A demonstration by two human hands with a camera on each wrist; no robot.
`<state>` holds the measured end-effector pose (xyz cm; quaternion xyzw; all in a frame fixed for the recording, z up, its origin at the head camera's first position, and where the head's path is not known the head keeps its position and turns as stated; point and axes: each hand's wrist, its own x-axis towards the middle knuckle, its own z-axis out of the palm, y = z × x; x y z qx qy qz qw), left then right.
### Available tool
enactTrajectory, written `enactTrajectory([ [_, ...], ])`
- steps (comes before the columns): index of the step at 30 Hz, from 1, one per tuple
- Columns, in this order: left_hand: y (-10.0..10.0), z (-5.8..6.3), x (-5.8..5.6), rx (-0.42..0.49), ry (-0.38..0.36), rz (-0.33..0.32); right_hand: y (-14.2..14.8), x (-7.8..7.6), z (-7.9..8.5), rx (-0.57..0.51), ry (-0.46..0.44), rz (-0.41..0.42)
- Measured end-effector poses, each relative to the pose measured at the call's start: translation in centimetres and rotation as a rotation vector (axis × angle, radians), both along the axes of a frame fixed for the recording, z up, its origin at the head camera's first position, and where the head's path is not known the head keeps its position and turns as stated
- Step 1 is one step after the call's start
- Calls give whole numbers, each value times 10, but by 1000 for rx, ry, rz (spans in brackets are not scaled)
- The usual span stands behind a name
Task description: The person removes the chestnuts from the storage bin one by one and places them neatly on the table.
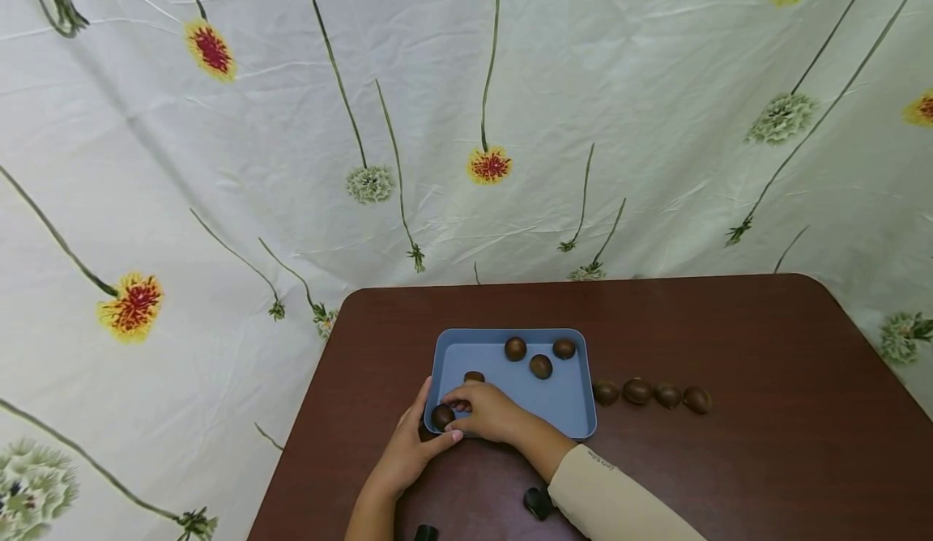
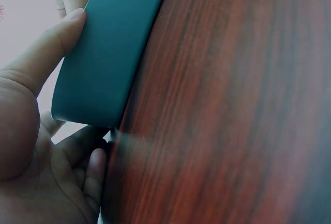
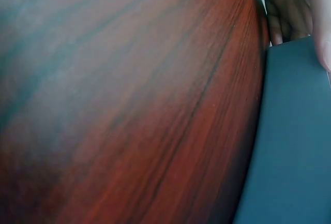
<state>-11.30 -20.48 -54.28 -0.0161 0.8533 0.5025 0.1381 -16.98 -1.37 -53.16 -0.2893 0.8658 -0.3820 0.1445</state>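
A shallow blue tray (image 1: 510,423) lies on the table with several round brown chestnuts in it. My left hand (image 1: 410,448) holds the tray's near left corner, its thumb along the near wall and its fingers up the left side. The left wrist view shows that thumb (image 2: 64,32) pressed on the tray's outer wall (image 2: 108,63). Reaching over the near rim, my right hand (image 1: 492,411) has its thumb and fingertips around a chestnut (image 1: 442,417) in that corner. Just beyond its knuckles sits another chestnut (image 1: 474,376), partly hidden.
Towards the tray's far right lie three chestnuts, one of them by the far wall (image 1: 515,349). Several more form a row on the brown table (image 1: 765,347), starting with a chestnut (image 1: 606,393) beside the right wall. Behind the table hangs a flowered white cloth (image 1: 627,104).
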Motion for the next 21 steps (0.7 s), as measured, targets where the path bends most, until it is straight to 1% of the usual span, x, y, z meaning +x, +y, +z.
enactTrajectory([
  [7, 0, -1, -1, -4, 2, -2, 0, 0, -3, -17, 23, -10],
  [14, 0, -3, -1, -5, -3, 3, 1, 1, -8, -28, 24, -27],
  [21, -1, -3, -1, -2, 9, 6, 2, 2, -7, -79, 32, -43],
])
